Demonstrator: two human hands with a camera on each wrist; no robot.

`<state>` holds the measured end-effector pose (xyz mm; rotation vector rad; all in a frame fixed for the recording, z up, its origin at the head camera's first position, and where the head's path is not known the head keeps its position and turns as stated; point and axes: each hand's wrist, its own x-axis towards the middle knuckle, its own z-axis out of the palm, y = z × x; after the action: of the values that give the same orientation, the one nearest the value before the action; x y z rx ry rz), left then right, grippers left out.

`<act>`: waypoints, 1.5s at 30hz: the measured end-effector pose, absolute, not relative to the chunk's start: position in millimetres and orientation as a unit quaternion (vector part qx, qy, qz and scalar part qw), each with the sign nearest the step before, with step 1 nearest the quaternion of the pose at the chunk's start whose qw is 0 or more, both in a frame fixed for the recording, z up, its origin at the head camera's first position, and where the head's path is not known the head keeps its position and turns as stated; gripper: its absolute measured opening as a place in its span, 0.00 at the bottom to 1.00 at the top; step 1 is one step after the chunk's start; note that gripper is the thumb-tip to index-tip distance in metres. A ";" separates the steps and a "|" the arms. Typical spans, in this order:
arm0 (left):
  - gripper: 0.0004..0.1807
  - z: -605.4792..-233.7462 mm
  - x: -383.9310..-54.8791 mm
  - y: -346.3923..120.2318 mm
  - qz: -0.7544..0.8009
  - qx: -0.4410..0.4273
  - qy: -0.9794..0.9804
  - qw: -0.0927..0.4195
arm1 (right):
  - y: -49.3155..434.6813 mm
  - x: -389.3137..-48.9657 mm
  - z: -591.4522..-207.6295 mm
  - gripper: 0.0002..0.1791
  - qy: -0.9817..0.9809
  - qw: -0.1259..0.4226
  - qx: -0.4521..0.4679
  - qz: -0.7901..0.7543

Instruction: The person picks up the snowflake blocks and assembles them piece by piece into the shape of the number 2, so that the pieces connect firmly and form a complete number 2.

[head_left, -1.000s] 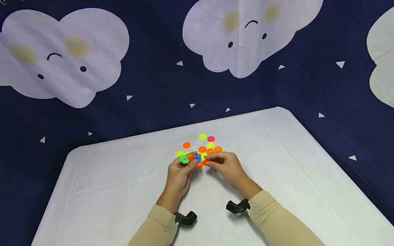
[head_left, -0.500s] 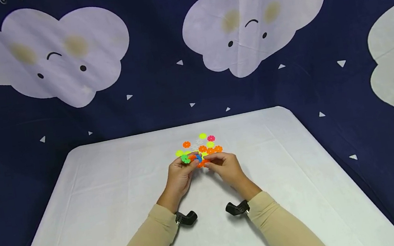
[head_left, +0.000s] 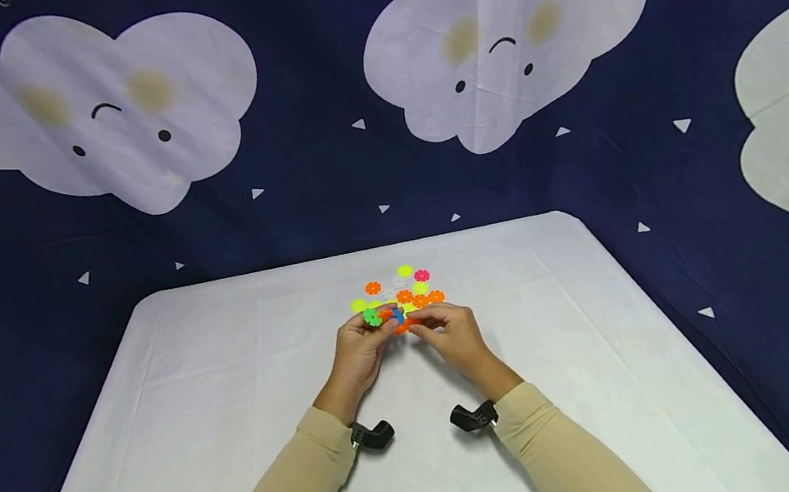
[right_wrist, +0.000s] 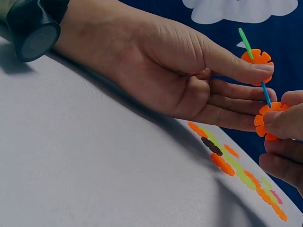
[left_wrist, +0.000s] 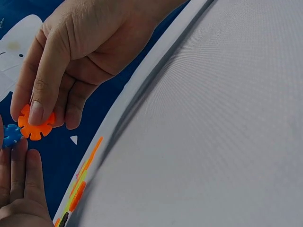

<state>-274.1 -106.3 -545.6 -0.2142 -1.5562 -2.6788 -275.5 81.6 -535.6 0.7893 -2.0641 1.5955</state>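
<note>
Toy snowflake discs are linked in a small chain between the two hands. My left hand (head_left: pixel 359 358) pinches an orange disc (right_wrist: pixel 255 56) between thumb and fingers. A green disc (head_left: pixel 372 317) sticks out on that disc's left, and a blue disc (right_wrist: pixel 266 94) on its right. My right hand (head_left: pixel 464 337) pinches another orange disc (left_wrist: pixel 38 130), with the thumb flat on its face. This second orange disc meets the blue disc's edge; how deep the slots engage cannot be made out. In the left wrist view, left fingertips lie just below the blue disc.
Loose discs in orange, yellow, pink and clear lie behind the hands, among them a yellow disc (head_left: pixel 406 271) and a pink disc (head_left: pixel 422 276). A dark disc (right_wrist: pixel 211 146) also lies there. The white table (head_left: pixel 202 441) ends at a dark cloud-print curtain (head_left: pixel 328 205).
The linked discs have shifted slightly right, and the blue one has turned more edge-on in the head view. Both hands stay nearly in place.
</note>
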 end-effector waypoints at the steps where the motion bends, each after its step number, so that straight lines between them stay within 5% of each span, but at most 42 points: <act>1: 0.13 -545.7 -274.2 -106.3 -0.862 -0.070 -0.501 0.018 | 81.1 -275.3 -535.3 0.13 -0.742 0.206 0.283 0.571; 12: 0.14 -547.1 -274.5 -106.5 -0.862 -0.079 -0.499 0.025 | 76.0 -253.1 -503.9 0.12 -0.738 0.214 0.294 0.568; 21: 0.14 -547.7 -275.4 -106.2 -0.866 -0.099 -0.489 0.021 | 78.7 -274.1 -534.1 0.14 -0.744 0.226 0.301 0.552; 38: 0.14 -546.8 -274.2 -105.5 -0.839 -0.067 -0.539 0.031 | 74.5 -271.4 -535.0 0.12 -0.757 0.283 0.295 0.510; 45: 0.11 -547.1 -273.5 -102.5 -0.858 -0.066 -0.508 0.030 | 62.9 -244.9 -497.3 0.12 -0.734 0.307 0.288 0.533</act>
<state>-273.5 -102.5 -547.1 -0.2049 -1.5679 -2.6459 -244.9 62.9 -497.3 0.7629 -1.9407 1.4104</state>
